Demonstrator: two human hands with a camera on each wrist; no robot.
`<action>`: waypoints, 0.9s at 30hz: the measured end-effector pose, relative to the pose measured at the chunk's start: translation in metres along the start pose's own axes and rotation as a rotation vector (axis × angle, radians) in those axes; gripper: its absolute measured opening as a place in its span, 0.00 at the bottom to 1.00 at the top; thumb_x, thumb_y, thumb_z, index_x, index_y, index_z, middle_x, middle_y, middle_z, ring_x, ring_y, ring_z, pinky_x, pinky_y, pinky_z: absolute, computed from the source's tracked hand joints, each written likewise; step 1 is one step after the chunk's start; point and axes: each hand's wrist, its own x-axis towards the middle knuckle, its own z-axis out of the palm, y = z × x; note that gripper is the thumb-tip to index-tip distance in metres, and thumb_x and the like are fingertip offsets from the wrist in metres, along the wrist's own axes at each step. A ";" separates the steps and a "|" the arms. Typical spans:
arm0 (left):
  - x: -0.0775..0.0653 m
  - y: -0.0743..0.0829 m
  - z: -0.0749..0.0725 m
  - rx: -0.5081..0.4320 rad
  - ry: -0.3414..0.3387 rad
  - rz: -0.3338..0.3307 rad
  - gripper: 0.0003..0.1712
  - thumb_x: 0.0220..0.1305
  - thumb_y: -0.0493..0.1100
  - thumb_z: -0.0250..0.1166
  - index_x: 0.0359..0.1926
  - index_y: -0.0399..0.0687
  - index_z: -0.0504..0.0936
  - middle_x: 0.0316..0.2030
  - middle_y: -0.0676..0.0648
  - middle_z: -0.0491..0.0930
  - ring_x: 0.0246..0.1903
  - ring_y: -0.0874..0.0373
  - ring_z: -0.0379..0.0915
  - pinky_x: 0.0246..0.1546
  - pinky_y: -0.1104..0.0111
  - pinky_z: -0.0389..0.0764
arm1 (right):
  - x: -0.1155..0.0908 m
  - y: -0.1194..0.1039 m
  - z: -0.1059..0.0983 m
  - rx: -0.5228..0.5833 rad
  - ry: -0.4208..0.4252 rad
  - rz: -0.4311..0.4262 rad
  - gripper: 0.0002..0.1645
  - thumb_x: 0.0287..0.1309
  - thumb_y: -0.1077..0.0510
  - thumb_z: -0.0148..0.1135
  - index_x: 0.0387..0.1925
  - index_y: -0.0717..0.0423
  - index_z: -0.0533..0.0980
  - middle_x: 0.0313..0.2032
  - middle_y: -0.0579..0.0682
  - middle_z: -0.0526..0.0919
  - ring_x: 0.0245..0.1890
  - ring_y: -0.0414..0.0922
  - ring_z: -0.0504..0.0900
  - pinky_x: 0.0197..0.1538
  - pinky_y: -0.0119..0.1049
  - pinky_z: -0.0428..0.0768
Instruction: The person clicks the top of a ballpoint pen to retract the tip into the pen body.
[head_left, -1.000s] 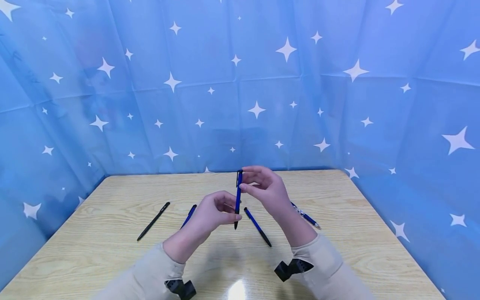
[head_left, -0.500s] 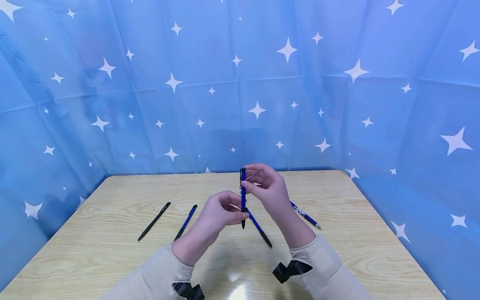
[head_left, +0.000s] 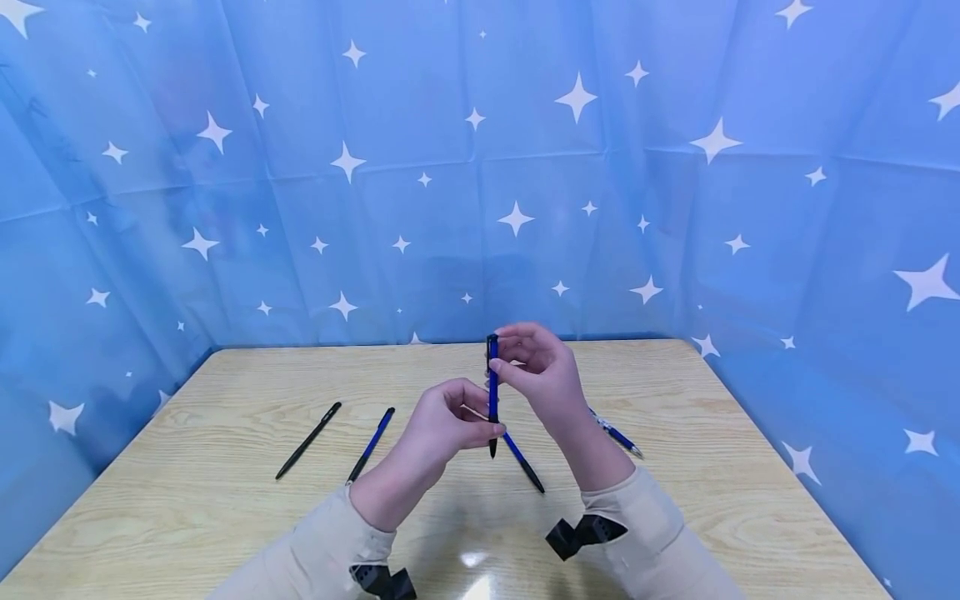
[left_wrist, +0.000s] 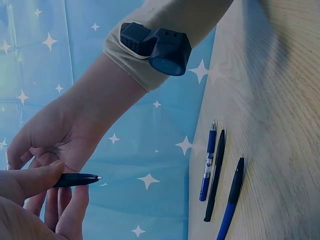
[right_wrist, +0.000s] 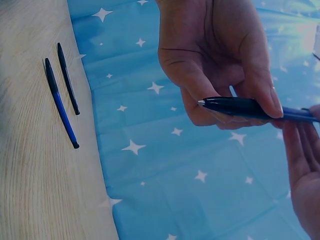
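A blue ballpoint pen [head_left: 492,392] with a black grip and clip stands upright in the air, tip down. My left hand [head_left: 442,425] pinches its black lower part between thumb and fingers. Higher up, near the clip, my right hand [head_left: 543,375] holds the barrel with its thumb and fingers. In the right wrist view the pen's black grip [right_wrist: 235,106] ends in a small silver tip. Behind the held pen, another blue pen [head_left: 525,463] lies on the table, its top end covered.
On the wooden table [head_left: 225,533] lie a black pen [head_left: 307,442] and a blue pen [head_left: 371,446] at left. A blue-and-white pen [head_left: 621,437] is partly behind my right wrist; beside it the left wrist view shows a black pen [left_wrist: 215,175]. A star-patterned curtain [head_left: 420,208] surrounds the table.
Both hands have shifted slightly right with the pen, the left hand more. The pen went from a slight tilt to upright. More of the blue pen at left now shows.
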 end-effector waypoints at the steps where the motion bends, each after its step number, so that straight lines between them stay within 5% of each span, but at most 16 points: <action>1: 0.000 0.000 0.000 0.001 0.003 0.002 0.12 0.52 0.26 0.72 0.37 0.36 0.79 0.31 0.44 0.79 0.31 0.54 0.78 0.36 0.61 0.84 | 0.000 0.000 0.000 0.004 0.002 -0.001 0.17 0.56 0.72 0.66 0.48 0.64 0.76 0.35 0.51 0.84 0.37 0.48 0.83 0.40 0.40 0.84; 14: 0.000 0.000 0.002 -0.007 -0.002 0.010 0.13 0.50 0.25 0.72 0.36 0.36 0.78 0.30 0.45 0.78 0.30 0.55 0.77 0.35 0.60 0.84 | -0.001 -0.002 0.002 0.019 0.030 -0.004 0.16 0.55 0.74 0.65 0.46 0.70 0.74 0.34 0.51 0.84 0.36 0.46 0.83 0.38 0.39 0.84; 27: 0.002 0.001 -0.012 0.084 -0.062 -0.003 0.16 0.52 0.26 0.72 0.42 0.35 0.80 0.34 0.43 0.80 0.34 0.54 0.78 0.36 0.60 0.84 | -0.001 -0.002 -0.009 -0.008 -0.018 0.003 0.22 0.56 0.73 0.64 0.53 0.64 0.74 0.40 0.62 0.79 0.38 0.48 0.82 0.38 0.49 0.84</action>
